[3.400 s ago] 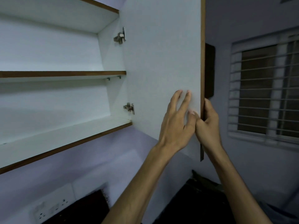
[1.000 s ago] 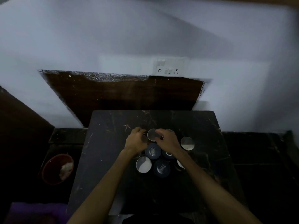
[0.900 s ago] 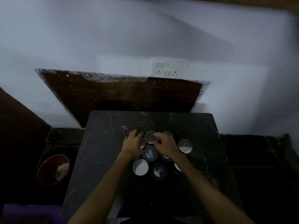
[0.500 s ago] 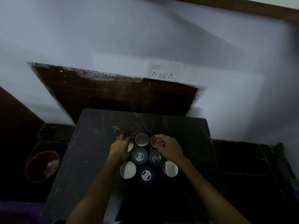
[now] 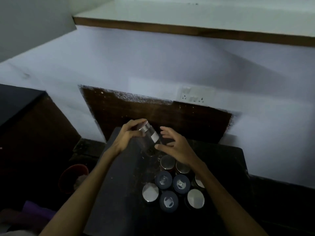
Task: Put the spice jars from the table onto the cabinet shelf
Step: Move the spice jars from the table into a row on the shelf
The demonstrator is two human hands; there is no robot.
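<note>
My left hand (image 5: 127, 136) grips a glass spice jar (image 5: 150, 140) by its silver lid, holding it tilted above the dark table (image 5: 119, 193). The jar has a white label and dark contents. My right hand (image 5: 173, 146) hovers beside the jar's lower part with fingers spread; its thumb is near the glass, contact unclear. Several more spice jars (image 5: 172, 184) stand clustered on the table below, some with silver lids, some with dark blue lids. The cabinet shelf (image 5: 196, 21), white with a brown front edge, runs across the top of the view.
An open cabinet door (image 5: 34, 24) hangs at upper left. A wall socket plate (image 5: 196, 97) sits on the white wall above a dark brown panel (image 5: 153, 116). A red bowl (image 5: 73, 178) lies low at the left of the table.
My left hand has lifted one silver-lidded jar off the table and tilted it. My right hand came away from the cluster toward it. The view has tipped upward, bringing the shelf into sight.
</note>
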